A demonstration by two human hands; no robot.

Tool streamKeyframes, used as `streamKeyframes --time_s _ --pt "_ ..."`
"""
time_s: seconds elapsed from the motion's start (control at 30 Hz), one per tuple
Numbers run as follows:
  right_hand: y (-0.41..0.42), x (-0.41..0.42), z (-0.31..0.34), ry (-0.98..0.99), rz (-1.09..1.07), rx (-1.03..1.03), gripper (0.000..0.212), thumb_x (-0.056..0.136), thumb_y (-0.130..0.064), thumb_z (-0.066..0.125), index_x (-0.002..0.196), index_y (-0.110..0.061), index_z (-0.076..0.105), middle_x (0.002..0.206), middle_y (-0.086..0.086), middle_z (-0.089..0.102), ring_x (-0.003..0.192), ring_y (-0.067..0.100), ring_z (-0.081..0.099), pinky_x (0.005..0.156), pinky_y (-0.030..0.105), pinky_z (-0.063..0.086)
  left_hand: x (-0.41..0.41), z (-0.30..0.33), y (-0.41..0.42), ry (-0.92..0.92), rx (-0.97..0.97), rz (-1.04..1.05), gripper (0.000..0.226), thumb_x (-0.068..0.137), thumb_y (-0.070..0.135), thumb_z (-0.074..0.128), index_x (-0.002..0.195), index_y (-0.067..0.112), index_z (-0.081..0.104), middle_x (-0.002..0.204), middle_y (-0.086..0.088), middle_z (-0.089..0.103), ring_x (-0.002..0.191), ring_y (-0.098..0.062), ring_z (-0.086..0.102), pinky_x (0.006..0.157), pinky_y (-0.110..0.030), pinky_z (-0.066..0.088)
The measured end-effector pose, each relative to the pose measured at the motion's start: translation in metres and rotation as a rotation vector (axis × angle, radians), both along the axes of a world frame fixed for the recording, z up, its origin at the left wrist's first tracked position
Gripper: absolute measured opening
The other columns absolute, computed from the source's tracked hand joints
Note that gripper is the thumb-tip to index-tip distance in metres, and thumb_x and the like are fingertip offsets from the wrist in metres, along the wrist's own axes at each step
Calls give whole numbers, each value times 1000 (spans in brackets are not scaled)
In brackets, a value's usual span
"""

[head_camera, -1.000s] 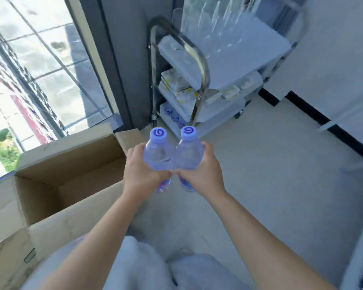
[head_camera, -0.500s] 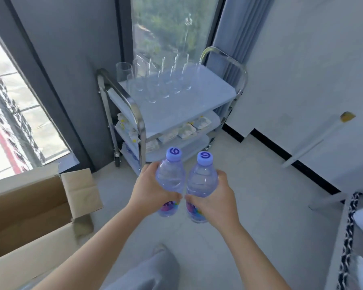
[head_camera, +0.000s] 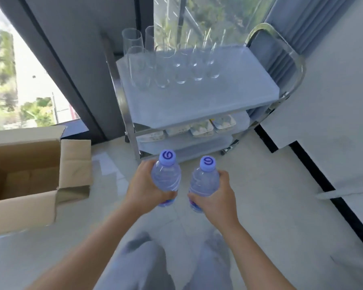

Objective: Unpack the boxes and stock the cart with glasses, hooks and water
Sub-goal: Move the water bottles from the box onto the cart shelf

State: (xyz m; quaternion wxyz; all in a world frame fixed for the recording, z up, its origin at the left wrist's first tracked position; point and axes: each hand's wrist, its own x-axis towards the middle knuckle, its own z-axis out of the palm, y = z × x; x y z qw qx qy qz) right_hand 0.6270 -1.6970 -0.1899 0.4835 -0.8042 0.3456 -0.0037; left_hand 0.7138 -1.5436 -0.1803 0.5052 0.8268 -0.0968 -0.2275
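Note:
My left hand grips a clear water bottle with a pale blue cap, held upright. My right hand grips a second water bottle of the same kind, a small gap between the two. Both are held just in front of the three-shelf steel cart. Several clear glasses stand in rows on the far part of its top shelf. Flat packets lie in a row on the middle shelf. The bottom shelf is mostly hidden behind the bottles.
An open cardboard box sits on the floor at the left, flaps spread. Behind the cart are a dark window frame and a grey curtain. A white wall with a black skirting runs along the right. My legs show at the bottom.
The view has swung from the box to the cart, which is now nearer and centred. The two bottles, earlier touching, have moved slightly apart in my hands.

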Motion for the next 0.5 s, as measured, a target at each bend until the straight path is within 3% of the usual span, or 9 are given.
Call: streamKeyframes --time_s 0.13,0.2,0.27,0.37,0.5 --pt "-45 23 -68 -30 160 -36 62 52 -17 86 90 -36 41 90 -10 59 79 10 59 59 12 44 -4 -64 -34 -14 -14 201 45 52 2 79 60 37 52 62 1 56 60 -21 52 60 -42 54" --pt "-63 35 -115 -31 222 -39 59 50 -21 83 90 -36 42 91 -10 59 80 12 59 63 22 49 -5 -112 -51 -23 -30 256 48 51 6 78 64 46 55 69 5 61 59 -15 54 59 -40 53" --pt "-76 48 -171 -41 251 -40 55 49 -25 80 89 -36 44 89 -11 59 79 12 61 65 32 51 -4 -176 -65 -39 -52 354 48 47 12 84 76 39 56 79 7 65 67 -11 62 61 -32 53" --pt "-85 71 -266 -88 265 -23 54 50 -26 83 87 -37 44 87 -13 61 78 5 61 66 27 50 10 -279 -83 -46 -115 456 62 49 8 89 91 35 53 94 7 62 79 0 63 69 -26 55" --pt "-88 114 -385 -151 277 -15 54 52 -26 84 86 -34 42 88 -9 63 76 9 61 61 26 48 50 -392 -98 -71 -158 553 48 47 6 83 86 21 59 81 4 65 69 -7 64 60 -25 53"
